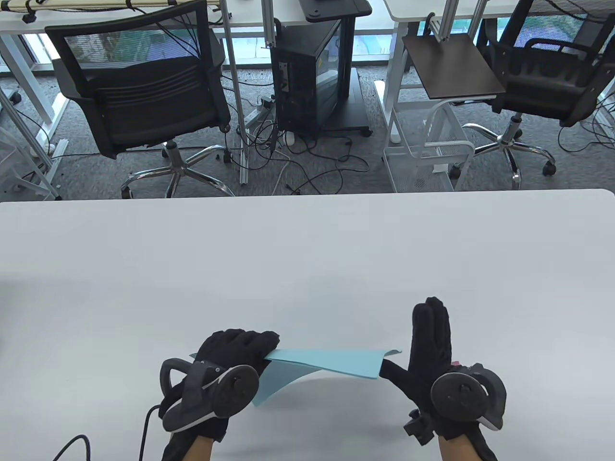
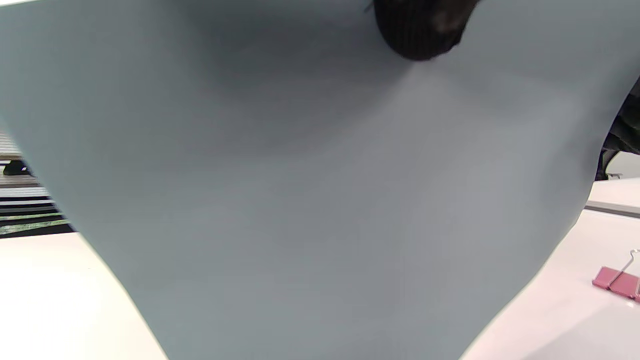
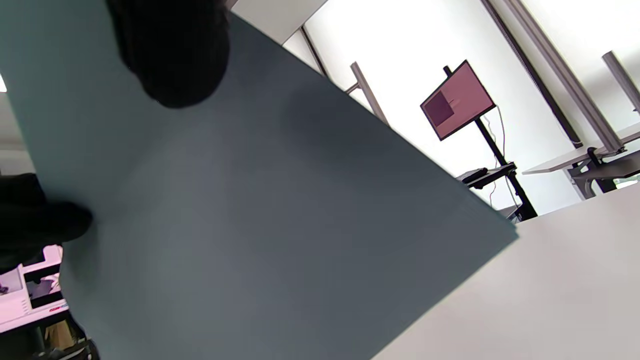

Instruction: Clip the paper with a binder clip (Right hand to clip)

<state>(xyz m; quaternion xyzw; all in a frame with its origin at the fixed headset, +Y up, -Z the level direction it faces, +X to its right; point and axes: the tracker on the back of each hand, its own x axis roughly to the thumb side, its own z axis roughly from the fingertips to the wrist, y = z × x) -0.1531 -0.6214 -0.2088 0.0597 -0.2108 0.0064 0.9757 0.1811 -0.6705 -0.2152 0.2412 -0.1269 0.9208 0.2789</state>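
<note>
The left hand (image 1: pixel 235 350), lower left of the table view, is closed on the light blue paper (image 1: pixel 331 362), which is held above the counter (image 1: pixel 307 259). The right hand (image 1: pixel 427 350) is flat, fingers (image 1: pixel 431 319) extended, against the sheet's right edge. The pink binder clip (image 2: pixel 617 281), lower right of the left wrist view, is ungrasped. The edges should be squared before the clip is fetched.
</note>
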